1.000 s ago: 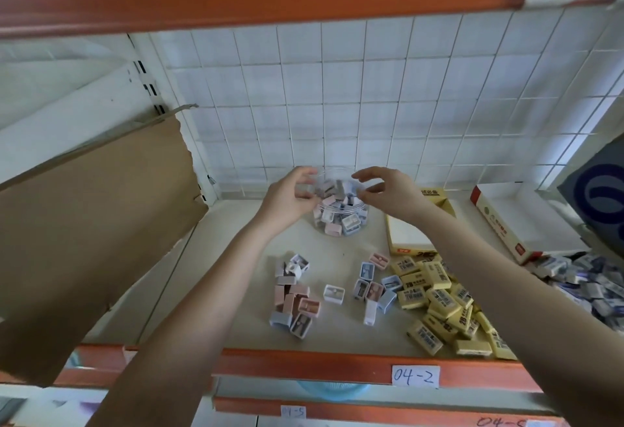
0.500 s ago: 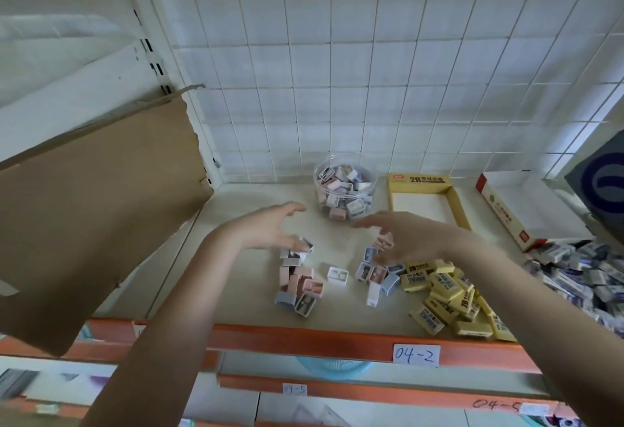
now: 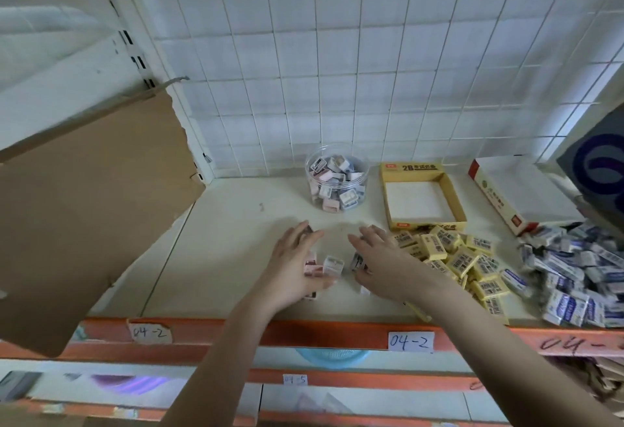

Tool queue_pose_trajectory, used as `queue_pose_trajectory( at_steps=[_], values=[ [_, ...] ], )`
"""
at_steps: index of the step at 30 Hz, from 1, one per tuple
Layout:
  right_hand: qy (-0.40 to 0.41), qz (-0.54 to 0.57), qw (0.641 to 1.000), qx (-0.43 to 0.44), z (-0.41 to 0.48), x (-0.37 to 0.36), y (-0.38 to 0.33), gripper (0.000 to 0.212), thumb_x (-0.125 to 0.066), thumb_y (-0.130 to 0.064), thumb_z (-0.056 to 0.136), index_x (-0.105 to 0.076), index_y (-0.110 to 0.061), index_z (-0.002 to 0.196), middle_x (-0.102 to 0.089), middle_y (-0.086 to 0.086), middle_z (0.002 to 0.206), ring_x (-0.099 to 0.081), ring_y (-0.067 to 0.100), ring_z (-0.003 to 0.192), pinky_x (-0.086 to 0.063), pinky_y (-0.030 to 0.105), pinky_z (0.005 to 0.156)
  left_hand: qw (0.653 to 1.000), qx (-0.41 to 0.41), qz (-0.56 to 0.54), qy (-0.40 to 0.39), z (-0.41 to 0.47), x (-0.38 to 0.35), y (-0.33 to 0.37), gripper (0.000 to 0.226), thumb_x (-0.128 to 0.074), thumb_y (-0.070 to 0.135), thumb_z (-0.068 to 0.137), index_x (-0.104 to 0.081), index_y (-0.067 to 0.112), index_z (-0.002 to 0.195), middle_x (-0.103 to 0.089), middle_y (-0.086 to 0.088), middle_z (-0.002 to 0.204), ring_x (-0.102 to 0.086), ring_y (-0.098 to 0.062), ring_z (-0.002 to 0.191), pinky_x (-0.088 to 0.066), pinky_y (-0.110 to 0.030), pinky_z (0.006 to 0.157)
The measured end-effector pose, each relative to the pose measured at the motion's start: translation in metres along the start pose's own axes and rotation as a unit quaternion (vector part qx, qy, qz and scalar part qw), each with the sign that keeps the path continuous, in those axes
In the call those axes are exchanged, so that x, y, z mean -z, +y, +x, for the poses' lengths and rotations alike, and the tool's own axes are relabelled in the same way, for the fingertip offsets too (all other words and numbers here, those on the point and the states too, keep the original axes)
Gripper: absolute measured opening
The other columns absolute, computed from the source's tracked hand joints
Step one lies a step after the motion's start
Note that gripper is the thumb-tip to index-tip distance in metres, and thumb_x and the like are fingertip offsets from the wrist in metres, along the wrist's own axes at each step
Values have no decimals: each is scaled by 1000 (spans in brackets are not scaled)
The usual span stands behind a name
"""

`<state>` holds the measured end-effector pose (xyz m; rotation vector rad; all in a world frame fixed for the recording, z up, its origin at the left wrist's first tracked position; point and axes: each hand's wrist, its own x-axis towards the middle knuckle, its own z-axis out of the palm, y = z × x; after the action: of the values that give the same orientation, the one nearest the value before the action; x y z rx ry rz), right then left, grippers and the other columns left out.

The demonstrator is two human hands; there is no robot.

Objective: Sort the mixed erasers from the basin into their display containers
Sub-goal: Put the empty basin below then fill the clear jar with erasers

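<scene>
On the shelf (image 3: 236,241), yellow erasers (image 3: 456,257) lie spilled before their empty yellow box (image 3: 410,167); clear jar (image 3: 336,187) behind, part filled. Our left hand (image 3: 293,268) and right hand (image 3: 381,264) lie spread over the small pastel erasers (image 3: 332,264), fingers apart, clamping nothing. We judge: an inward sweep knocks strays into the yellow heap or off the front edge.

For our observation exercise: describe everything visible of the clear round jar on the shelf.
The clear round jar stands upright at the back of the shelf, left of the yellow box. It looks like transparent plastic, shows no lid, and is nearly full of small pink, white and grey pieces. Neither the left hand nor the right hand touches it.
</scene>
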<state>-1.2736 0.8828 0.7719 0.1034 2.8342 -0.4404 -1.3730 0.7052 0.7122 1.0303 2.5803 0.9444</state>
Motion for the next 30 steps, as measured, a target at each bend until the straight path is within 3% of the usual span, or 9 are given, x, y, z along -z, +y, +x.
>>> queue_pose_trajectory(
  at_steps=[5, 8, 13, 15, 18, 20, 22, 26, 30],
  values=[
    [72, -5, 997, -4, 12, -22, -7, 52, -29, -27, 99, -19, -14, 149, -8, 11, 158, 4, 26, 146, -2, 40, 118, 999, -13, -15, 27, 13, -10, 9, 77, -79, 34, 73, -43, 19, 140, -21, -5, 152, -18, -20, 143, -25, -41, 115],
    [121, 72, 990, 5, 25, -21, -3, 52, -35, -15, 96, -28, -14, 147, -19, 7, 156, -7, 20, 145, -7, 32, 118, 999, -24, -9, 40, 19, -13, 14, 69, -76, 27, 76, -46, 19, 137, -27, -4, 150, -21, -19, 141, -24, -37, 115],
    [208, 196, 958, -7, 37, -24, -4, 53, -41, 1, 86, -45, -10, 138, -43, 9, 144, -32, 23, 136, -21, 27, 112, 992, -16, -65, 108, 25, -20, 13, 49, -65, 29, 76, -59, 16, 123, -46, 3, 132, -41, -19, 129, -45, -44, 100],
    [218, 262, 940, 7, 38, -23, -6, 55, -42, 4, 83, -48, -11, 135, -49, 9, 138, -41, 22, 130, -30, 24, 107, 989, -15, -69, 130, 25, -20, 11, 47, -55, 41, 78, -60, 17, 119, -51, 1, 129, -47, -20, 124, -48, -43, 96],
    [211, 343, 915, 23, 34, -16, -5, 53, -42, 5, 85, -50, -17, 133, -52, 4, 135, -49, 16, 122, -35, 5, 91, 984, -44, -74, 159, 22, -17, 13, 40, -52, 38, 85, -64, 11, 111, -55, -3, 122, -54, -21, 116, -48, -33, 96],
    [204, 364, 909, 25, 30, -8, -3, 50, -43, 2, 88, -51, -22, 130, -53, 1, 133, -53, 12, 112, -38, 8, 84, 980, -53, -90, 168, 20, -14, 14, 31, -56, 29, 84, -66, 9, 107, -56, -4, 119, -57, -21, 112, -48, -26, 94],
    [194, 349, 916, 29, 26, 3, 3, 44, -45, -4, 91, -52, -25, 129, -54, -1, 132, -51, 8, 111, -40, 10, 82, 979, -63, -81, 174, 20, -13, 12, 33, -58, 32, 83, -67, 9, 105, -58, -5, 118, -56, -21, 114, -43, -20, 97],
    [131, 261, 956, 29, 16, 34, 21, 43, -42, -5, 93, -50, -23, 131, -51, -1, 136, -48, 15, 123, -41, 29, 102, 978, -96, -31, 180, 20, -17, 12, 47, -58, 48, 77, -66, 12, 107, -56, -9, 123, -49, -23, 120, -41, -41, 101],
    [77, 165, 983, -3, 4, 52, 39, 57, -33, 7, 88, -48, -24, 134, -50, -2, 137, -49, 12, 121, -42, 27, 97, 980, -146, 40, 131, 14, -22, 21, 60, -63, 65, 65, -58, 29, 113, -50, -7, 134, -39, -31, 130, -33, -55, 103]
  ],
)
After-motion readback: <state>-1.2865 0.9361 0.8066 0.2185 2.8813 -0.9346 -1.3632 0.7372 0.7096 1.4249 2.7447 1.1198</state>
